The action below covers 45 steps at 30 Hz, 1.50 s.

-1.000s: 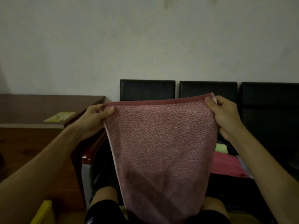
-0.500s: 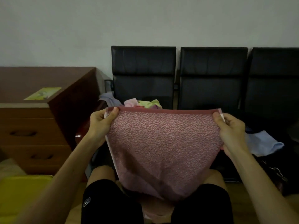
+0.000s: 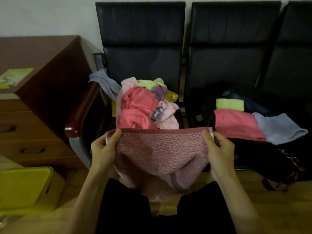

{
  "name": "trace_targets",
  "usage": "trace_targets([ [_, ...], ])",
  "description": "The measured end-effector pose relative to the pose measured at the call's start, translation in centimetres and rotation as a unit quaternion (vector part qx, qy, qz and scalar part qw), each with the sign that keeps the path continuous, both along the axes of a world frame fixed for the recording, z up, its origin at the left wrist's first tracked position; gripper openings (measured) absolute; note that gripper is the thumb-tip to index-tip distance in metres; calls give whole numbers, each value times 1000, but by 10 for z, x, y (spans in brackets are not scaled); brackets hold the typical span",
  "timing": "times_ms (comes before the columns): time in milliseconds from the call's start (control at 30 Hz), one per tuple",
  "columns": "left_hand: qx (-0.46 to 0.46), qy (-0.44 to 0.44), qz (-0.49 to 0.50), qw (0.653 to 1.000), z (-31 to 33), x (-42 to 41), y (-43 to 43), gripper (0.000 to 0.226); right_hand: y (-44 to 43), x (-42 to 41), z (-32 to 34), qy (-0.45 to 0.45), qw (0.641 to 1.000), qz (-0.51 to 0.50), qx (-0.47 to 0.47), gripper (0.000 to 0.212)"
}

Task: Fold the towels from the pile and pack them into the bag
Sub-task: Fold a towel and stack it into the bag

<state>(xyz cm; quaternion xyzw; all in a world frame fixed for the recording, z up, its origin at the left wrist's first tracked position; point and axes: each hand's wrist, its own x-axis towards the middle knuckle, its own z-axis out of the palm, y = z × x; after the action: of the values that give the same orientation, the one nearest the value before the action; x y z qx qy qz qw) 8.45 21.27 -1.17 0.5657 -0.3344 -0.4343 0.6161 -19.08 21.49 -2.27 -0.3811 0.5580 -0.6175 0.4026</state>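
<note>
Head: left hand [image 3: 103, 149], towel hem [image 3: 162, 130], right hand [image 3: 219, 149]

Dim, flat light all over. At the back, a pale bare wall [image 3: 42, 16]. Against it, a row of three black padded chairs [image 3: 140, 39], backs upright and side by side, the third cut off by the right edge. On the left side of the leftmost seat, a glossy reddish-brown armrest [image 3: 81, 114] on a grey metal leg [image 3: 79, 149]. Left of that, a brown wooden chest of drawers [image 3: 33, 125] with recessed handles; on its top, near the left edge, a yellow-green booklet [image 3: 15, 77]. At the lower left, a yellow plastic box [image 3: 23, 184] on the light wooden floor [image 3: 278, 208].
</note>
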Motion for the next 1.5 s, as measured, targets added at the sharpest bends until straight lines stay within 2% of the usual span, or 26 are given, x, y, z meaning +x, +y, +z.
trace_targets([
  [133, 20, -11, -6, 1000, -15, -20, 7, 18, 13, 27, -10, -10, 1000, 12, 21, 22],
  [300, 16, -44, -22, 999, -18, -51, 16, 24, 25, 53, -15, 14, 999, 43, 20, 32],
  [467, 13, -42, -85, 995, -16, -76, 22, 16, 29, 70, -11, 62, 994, 83, 27, 15],
  [600, 13, -44, -117, 992, -17, -84, 25, 16, 32, 77, -8, 83, 988, 125, 36, 11],
  [767, 13, -54, -125, 991, -18, -85, 28, 18, 35, 77, -12, 114, 984, 131, 46, 10],
  [900, 1, -56, -136, 989, -14, -87, 29, 19, 36, 75, -5, 78, 986, 128, 69, 11],
  [1000, 1, -60, -142, 988, -11, -90, 28, 22, 34, 72, 5, -34, 980, 138, 137, 31],
  [1067, 5, -59, -156, 986, -10, -89, 28, 20, 32, 68, 8, -70, 970, 168, 158, 55],
  [1133, 3, -63, -191, 980, -12, -85, 28, 15, 30, 63, 9, -97, 963, 191, 165, 68],
  [1233, 4, -115, -216, 970, -18, -80, 25, 42, 27, 57, 6, -108, 951, 227, 181, 75],
  [1300, -3, -151, -200, 968, -20, -79, 21, 36, 26, 54, 5, -71, 947, 259, 175, 71],
  [1367, -4, -148, -188, 971, -20, -79, 17, 23, 23, 52, 6, -53, 953, 255, 151, 55],
  [1500, -13, -130, -182, 975, -13, -73, 6, 29, 12, 39, -4, -52, 984, 130, 107, 17],
])
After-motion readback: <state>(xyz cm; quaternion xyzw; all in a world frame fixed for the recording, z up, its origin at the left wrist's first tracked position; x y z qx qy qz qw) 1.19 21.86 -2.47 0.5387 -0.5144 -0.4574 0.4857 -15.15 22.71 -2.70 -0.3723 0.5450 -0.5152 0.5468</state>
